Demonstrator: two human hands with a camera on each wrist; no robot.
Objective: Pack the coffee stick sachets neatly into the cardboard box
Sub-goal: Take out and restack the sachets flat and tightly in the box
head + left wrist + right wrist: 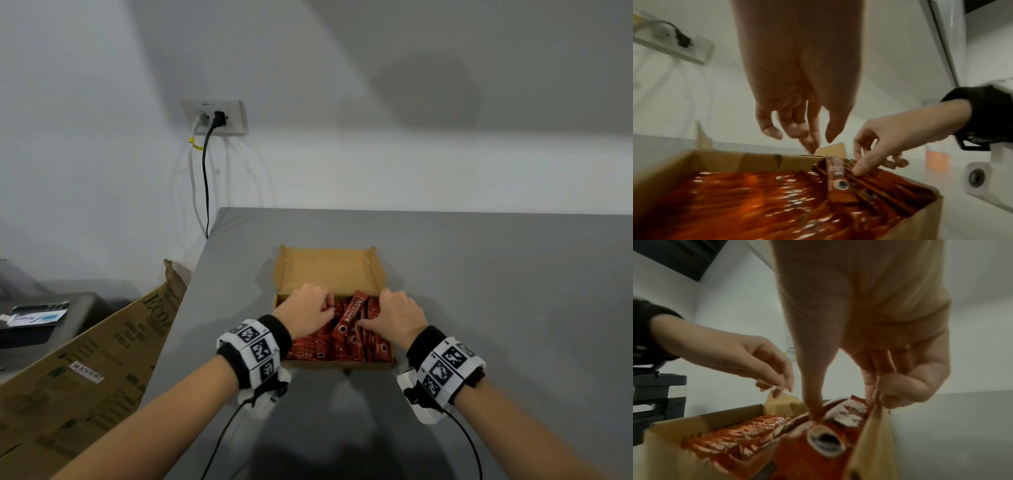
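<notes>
An open cardboard box [342, 364] stands on the grey table [496, 291], its lid [325, 270] folded back. Red coffee stick sachets [317, 346] fill it in rows. One sachet [346, 318] lies slanted on top of them. My left hand [325, 306] hovers over the left rows with fingers loosely curled and holds nothing [807, 138]. My right hand [373, 315] is at the box's right wall [869, 443]. Its thumb [813, 408] presses on the sachets there, and its fingers [871, 386] curl down beside them.
A large printed carton [102, 349] leans against the table's left edge. A wall socket [214, 118] with two cables is above that corner. A dark unit [41, 318] with a phone on it stands at far left. Bare table lies right of the box.
</notes>
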